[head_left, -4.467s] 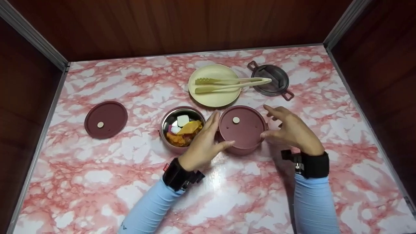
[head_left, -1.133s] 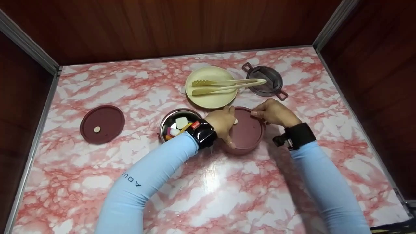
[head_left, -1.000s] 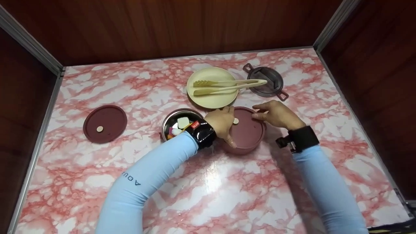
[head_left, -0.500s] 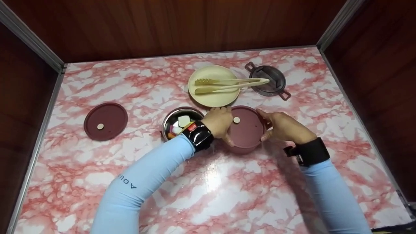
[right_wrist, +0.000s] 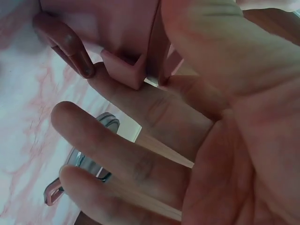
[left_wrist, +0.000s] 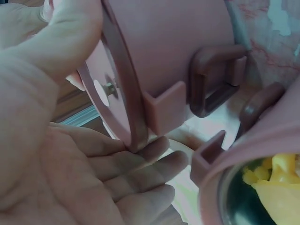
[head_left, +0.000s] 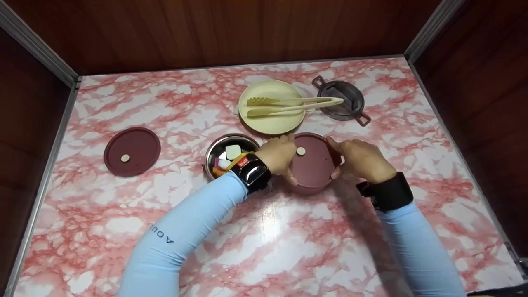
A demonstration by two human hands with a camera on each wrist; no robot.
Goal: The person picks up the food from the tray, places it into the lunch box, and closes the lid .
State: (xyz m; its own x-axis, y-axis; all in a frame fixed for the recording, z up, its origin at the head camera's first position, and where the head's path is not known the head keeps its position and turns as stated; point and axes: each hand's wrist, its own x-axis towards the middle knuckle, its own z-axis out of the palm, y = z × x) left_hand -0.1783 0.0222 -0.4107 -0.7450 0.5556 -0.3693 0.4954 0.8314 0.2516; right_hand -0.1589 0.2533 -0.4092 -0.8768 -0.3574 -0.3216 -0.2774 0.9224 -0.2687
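A round maroon pot (left_wrist: 173,42) stands in the middle, covered by a maroon lid (head_left: 313,165) with a small pale knob. My left hand (head_left: 275,156) spans the lid's left edge, thumb at the near rim and fingers at the far rim. Across from it, my right hand (head_left: 365,159) holds the lid's right edge between thumb and forefinger. One right finger lies against a side clip (right_wrist: 124,70) near the pot handle (right_wrist: 68,42); the other fingers are stretched out. On the left side, a clip (left_wrist: 168,108) sticks out beside the handle (left_wrist: 199,86).
An open pot (head_left: 209,154) with toy-like food pieces (head_left: 233,152) adjoins on the left, partly under my left wrist. Further left lies another maroon lid (head_left: 136,148). Behind are a pale yellow plate (head_left: 272,123) bearing tongs (head_left: 288,101), and a small dark pot (head_left: 346,111).
My left hand has come onto the lid's left edge from between the pots. The right hand, at the lid's upper right a second ago, has moved down its right side and now holds it.
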